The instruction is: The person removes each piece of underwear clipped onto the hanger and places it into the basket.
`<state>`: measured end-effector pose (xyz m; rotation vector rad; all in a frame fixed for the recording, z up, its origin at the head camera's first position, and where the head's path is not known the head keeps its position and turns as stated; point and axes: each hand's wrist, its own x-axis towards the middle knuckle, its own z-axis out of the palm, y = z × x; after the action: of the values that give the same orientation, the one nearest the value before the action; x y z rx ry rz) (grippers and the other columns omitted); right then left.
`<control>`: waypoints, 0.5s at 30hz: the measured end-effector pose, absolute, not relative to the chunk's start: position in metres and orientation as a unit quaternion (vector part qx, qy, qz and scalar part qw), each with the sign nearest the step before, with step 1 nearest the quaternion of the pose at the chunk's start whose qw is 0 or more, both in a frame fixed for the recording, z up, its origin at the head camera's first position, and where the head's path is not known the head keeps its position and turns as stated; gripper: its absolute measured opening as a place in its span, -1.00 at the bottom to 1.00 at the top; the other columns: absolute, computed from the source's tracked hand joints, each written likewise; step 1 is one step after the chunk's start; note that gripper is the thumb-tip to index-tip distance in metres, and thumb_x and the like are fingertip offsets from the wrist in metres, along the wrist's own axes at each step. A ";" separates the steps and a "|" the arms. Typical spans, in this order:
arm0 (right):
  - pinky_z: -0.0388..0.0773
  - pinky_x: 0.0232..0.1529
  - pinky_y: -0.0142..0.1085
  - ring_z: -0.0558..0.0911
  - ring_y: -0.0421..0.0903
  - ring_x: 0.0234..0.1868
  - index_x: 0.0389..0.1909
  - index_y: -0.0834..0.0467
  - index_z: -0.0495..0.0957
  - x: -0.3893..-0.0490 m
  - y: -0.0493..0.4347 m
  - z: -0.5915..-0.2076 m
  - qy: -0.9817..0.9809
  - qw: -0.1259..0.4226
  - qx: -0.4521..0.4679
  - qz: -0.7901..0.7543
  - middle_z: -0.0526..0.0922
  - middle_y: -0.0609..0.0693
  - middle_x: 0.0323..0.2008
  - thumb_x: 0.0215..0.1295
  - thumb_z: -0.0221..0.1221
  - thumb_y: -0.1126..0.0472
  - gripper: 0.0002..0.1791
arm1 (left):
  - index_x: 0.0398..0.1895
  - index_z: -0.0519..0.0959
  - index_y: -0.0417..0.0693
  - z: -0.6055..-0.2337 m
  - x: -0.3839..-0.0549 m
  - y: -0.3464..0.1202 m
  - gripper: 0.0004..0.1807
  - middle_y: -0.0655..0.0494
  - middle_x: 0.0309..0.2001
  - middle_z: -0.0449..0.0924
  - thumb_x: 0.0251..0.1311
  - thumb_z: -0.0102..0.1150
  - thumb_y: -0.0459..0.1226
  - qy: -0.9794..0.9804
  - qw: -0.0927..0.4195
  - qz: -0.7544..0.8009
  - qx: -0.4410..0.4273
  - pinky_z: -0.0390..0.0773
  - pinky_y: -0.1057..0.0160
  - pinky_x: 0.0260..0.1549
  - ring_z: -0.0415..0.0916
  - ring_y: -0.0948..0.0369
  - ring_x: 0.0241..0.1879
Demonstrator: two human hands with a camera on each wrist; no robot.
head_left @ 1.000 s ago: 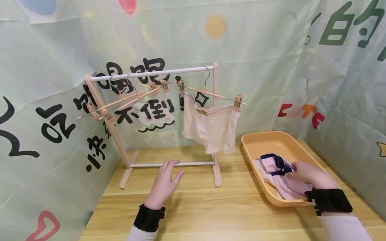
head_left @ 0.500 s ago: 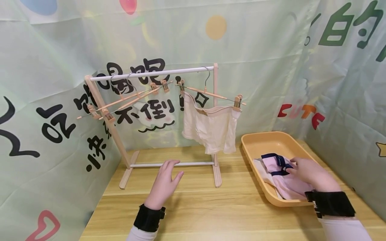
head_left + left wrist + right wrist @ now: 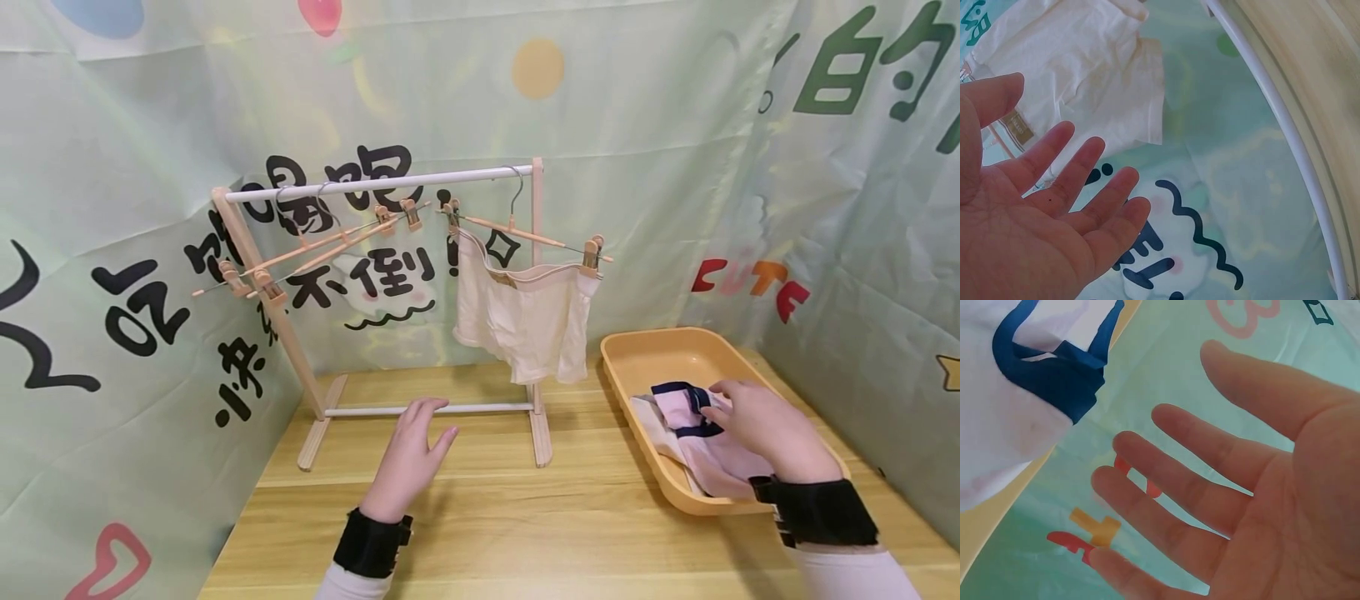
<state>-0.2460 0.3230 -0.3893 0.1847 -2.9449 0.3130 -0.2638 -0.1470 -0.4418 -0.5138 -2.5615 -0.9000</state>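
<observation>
My right hand [image 3: 772,429] is over the yellow plastic basin [image 3: 678,350], its fingers relaxed and apart in the right wrist view, holding nothing. Below its fingertips lies a pink garment with navy trim [image 3: 723,462], bunched in the basin on top of a pale cloth [image 3: 656,429]. In the right wrist view the navy trim [image 3: 1054,381] shows beyond the fingertips. My left hand [image 3: 408,458] is held with spread, relaxed fingers in front of the rack's lower bar [image 3: 480,408], with nothing in it. White shorts [image 3: 525,308] hang from a clip hanger [image 3: 517,233] on the rack.
The rack's white top bar [image 3: 382,181] also carries two bare clip hangers [image 3: 330,246] on its left side. Behind the rack and basin stands a printed fabric backdrop [image 3: 645,125]. The wooden tabletop [image 3: 517,525] stretches in front of the rack.
My right hand has come off the pink garment and risen slightly, fingers loosening. The left hand stays in place.
</observation>
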 end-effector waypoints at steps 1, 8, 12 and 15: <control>0.47 -0.08 0.31 0.53 0.38 -0.13 -0.02 0.44 0.48 -0.246 0.322 -0.389 -0.988 0.091 0.061 0.106 0.60 0.47 -0.13 0.17 0.25 0.04 -0.44 | 0.21 0.41 -0.08 -0.442 -0.264 -0.147 -0.51 -0.04 0.15 0.43 0.27 0.14 -0.10 -0.911 0.187 -0.320 -0.182 0.45 -0.09 0.12 0.30 0.06 0.18; 0.47 -0.11 0.28 0.54 0.36 -0.13 -0.05 0.41 0.52 -0.246 0.314 -0.391 -0.980 0.153 0.068 0.109 0.61 0.45 -0.14 0.19 0.23 0.11 -0.55 | 0.21 0.41 -0.07 -0.443 -0.265 -0.147 -0.51 -0.04 0.16 0.42 0.27 0.14 -0.10 -0.912 0.183 -0.320 -0.182 0.45 -0.09 0.13 0.29 0.06 0.19; 0.49 -0.15 0.25 0.55 0.32 -0.15 -0.07 0.38 0.54 -0.246 0.309 -0.392 -0.970 0.200 0.075 0.117 0.62 0.41 -0.15 0.18 0.24 0.13 -0.58 | 0.22 0.41 -0.07 -0.443 -0.265 -0.146 -0.51 -0.03 0.16 0.42 0.26 0.14 -0.10 -0.912 0.181 -0.321 -0.180 0.44 -0.08 0.14 0.29 0.07 0.19; 0.50 -0.23 0.21 0.57 0.26 -0.21 -0.07 0.33 0.55 -0.247 0.305 -0.392 -0.961 0.233 0.077 0.127 0.63 0.37 -0.16 0.18 0.25 0.14 -0.61 | 0.22 0.42 -0.06 -0.442 -0.265 -0.146 -0.51 -0.02 0.16 0.43 0.26 0.14 -0.09 -0.913 0.179 -0.322 -0.176 0.44 -0.07 0.14 0.29 0.08 0.19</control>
<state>-0.2465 0.3047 -0.3921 0.2127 -2.6405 0.3476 -0.2650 -0.1460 -0.4424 -0.4967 -2.5816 -0.9093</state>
